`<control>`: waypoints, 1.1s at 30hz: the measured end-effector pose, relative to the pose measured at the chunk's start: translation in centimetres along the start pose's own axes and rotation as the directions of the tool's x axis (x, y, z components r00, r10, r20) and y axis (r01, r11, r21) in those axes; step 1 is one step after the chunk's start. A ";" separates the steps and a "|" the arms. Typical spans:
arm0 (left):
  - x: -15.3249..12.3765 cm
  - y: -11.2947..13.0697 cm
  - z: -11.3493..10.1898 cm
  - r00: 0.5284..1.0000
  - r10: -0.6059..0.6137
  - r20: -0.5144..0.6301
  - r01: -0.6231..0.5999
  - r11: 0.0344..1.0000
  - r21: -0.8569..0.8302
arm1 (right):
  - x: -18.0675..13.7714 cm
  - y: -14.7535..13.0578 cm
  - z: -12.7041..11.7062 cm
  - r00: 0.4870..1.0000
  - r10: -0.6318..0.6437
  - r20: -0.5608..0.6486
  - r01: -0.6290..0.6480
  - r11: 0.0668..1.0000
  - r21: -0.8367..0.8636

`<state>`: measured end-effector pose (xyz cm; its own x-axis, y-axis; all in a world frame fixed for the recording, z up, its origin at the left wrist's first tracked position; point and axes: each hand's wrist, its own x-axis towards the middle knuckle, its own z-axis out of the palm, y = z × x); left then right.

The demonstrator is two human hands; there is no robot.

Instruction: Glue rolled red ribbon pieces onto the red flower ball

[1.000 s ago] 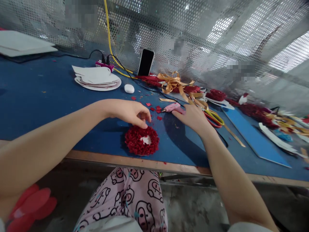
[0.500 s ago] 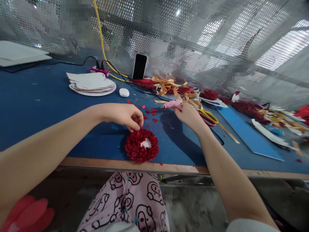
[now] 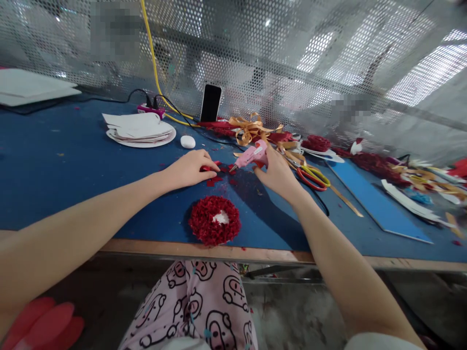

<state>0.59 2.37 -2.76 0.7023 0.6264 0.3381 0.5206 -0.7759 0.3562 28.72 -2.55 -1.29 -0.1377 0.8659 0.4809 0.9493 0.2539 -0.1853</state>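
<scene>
My left hand (image 3: 191, 169) reaches down to several small red fabric pieces (image 3: 214, 181) on the blue tabletop. Its fingers are pinched together, with a bit of red showing between thumb and fingertips. In my right hand (image 3: 279, 175) is a pink hot glue gun (image 3: 252, 154), its nozzle tilted down and left toward the red pieces. A round, dark red ruffled ring (image 3: 200, 224) with a white patch inside lies near the table's front edge, with neither hand touching it.
Left of centre are stacked white paper shapes (image 3: 140, 133) and a white rounded case (image 3: 188, 142). A phone (image 3: 211, 103) leans on the mesh. Scissors (image 3: 313, 178), gold ribbon (image 3: 251, 127) and a blue board (image 3: 379, 199) are on the right.
My left hand has left the red ring and moved up to the loose red pieces. The glue gun has been raised, and its nozzle has swung down and left.
</scene>
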 end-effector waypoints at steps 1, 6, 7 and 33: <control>0.0 -0.1 0.2 1.000 0.013 0.013 -0.013 1.000 -0.003 | 0.0 0.0 0.0 1.000 0.015 0.001 -0.015 1.000 -0.011; 0.1 0.3 0.4 0.999 0.004 0.037 -0.003 1.000 -0.023 | 0.4 0.4 0.0 0.997 0.078 -0.008 -0.078 0.993 -0.090; 0.1 0.4 0.4 0.999 -0.009 0.040 0.010 1.000 -0.027 | 0.4 0.5 0.0 0.997 0.076 -0.017 -0.077 0.992 -0.095; -0.1 1.8 -0.3 0.954 -0.268 -0.138 0.247 0.957 -0.151 | 0.4 1.2 0.4 0.995 0.074 -0.067 -0.080 0.994 -0.080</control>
<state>1.28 0.94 -1.94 0.4634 0.8152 0.3474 0.5982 -0.5770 0.5561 29.66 -1.75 -1.67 -0.0476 0.8516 0.5220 0.9768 0.1489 -0.1538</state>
